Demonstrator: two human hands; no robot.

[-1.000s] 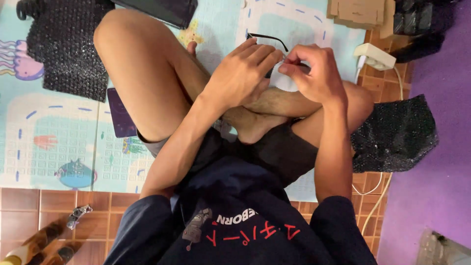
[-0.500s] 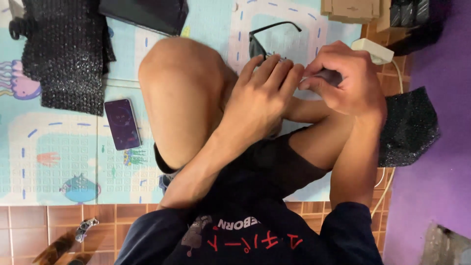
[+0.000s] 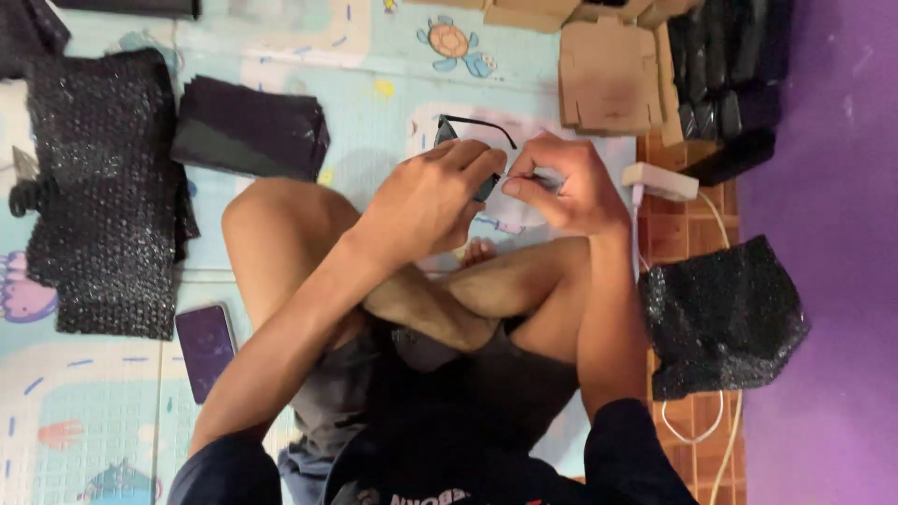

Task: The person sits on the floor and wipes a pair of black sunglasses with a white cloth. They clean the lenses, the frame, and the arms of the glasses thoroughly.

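Head view: both hands, left hand (image 3: 426, 201) and right hand (image 3: 566, 187), pinch thin black glasses (image 3: 465, 140) with dark lenses above crossed legs. Bumpy black bubble wrap (image 3: 103, 187) lies on the soft play mat (image 3: 374, 75).

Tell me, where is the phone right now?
In the head view the phone lies on the play mat at lower left, beside the person's knee and below the black bubble wrap.

I saw a pastel play mat (image 3: 112, 411) covering the floor, with black bubble-wrap sheets (image 3: 103, 187), a phone (image 3: 206, 348), folded black bags (image 3: 248, 126) and flat cardboard boxes (image 3: 608, 75) lying on it.
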